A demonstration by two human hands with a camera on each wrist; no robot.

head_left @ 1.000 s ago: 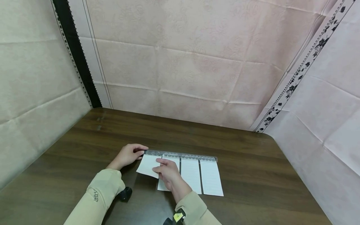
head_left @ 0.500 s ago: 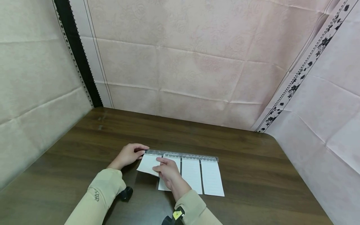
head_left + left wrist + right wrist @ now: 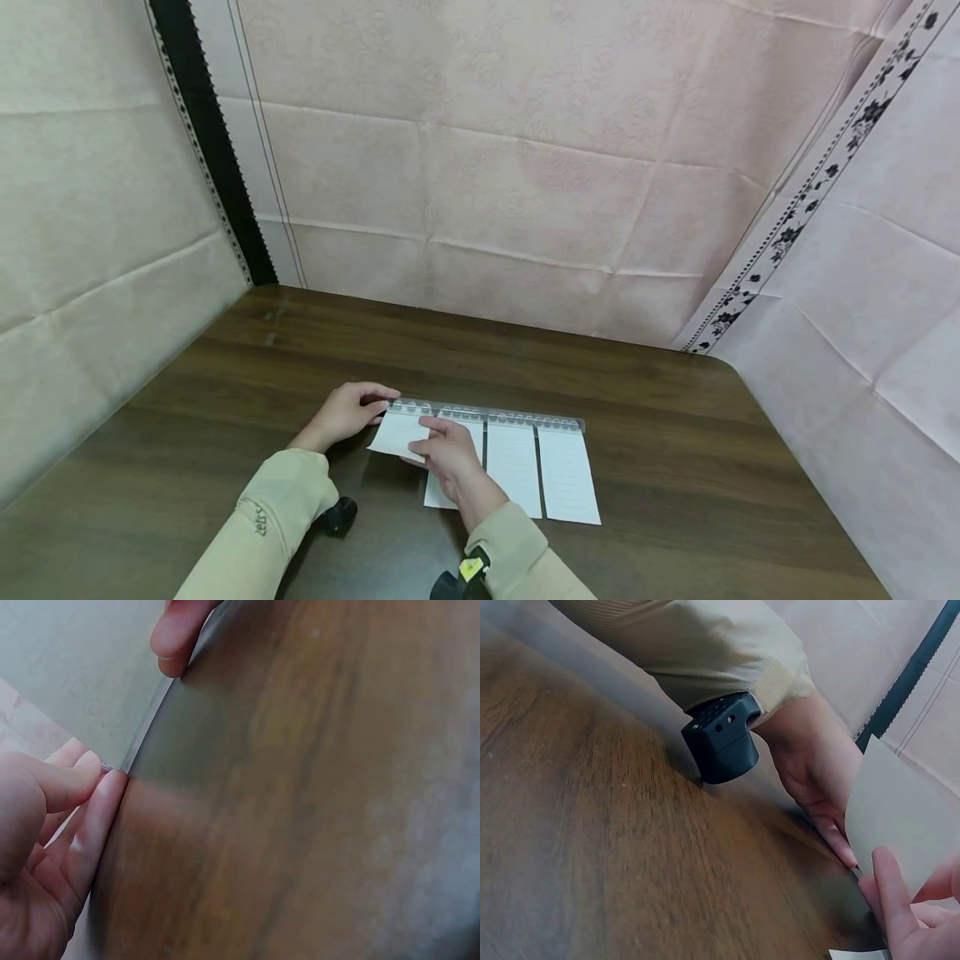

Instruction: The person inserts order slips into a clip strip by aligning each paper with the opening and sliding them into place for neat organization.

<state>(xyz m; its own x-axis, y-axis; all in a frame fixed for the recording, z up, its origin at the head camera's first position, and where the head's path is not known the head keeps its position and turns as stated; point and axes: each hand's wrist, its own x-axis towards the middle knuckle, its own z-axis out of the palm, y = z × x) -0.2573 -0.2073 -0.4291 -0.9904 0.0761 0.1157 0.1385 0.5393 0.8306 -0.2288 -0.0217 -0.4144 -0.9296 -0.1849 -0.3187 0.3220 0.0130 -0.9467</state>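
Note:
A ring-bound paper pad [image 3: 567, 475] lies on the table, its white lined pages split into several narrow panels under a clear ring binding [image 3: 495, 415]. At the binding's left end, my left hand [image 3: 341, 419] pinches the pad's edge between thumb and fingers; the left wrist view shows this hand [image 3: 45, 832] on a thin edge. My right hand [image 3: 456, 467] pinches the leftmost panel [image 3: 395, 432], whose lower edge is raised off the table. In the right wrist view that panel [image 3: 896, 814] bends upward beside my right hand [image 3: 919, 930]. The right hand covers part of the second panel.
The brown wood-grain table [image 3: 675, 467] extends around the pad. Pale patterned cloth [image 3: 487, 192] hangs along the back and both sides. A black wrist camera [image 3: 724, 742] hangs under the left sleeve, close to the tabletop.
The leftmost panel's lower edge has risen slightly with the right hand's fingers. The left hand keeps its place at the binding's end. The head view has shifted a little.

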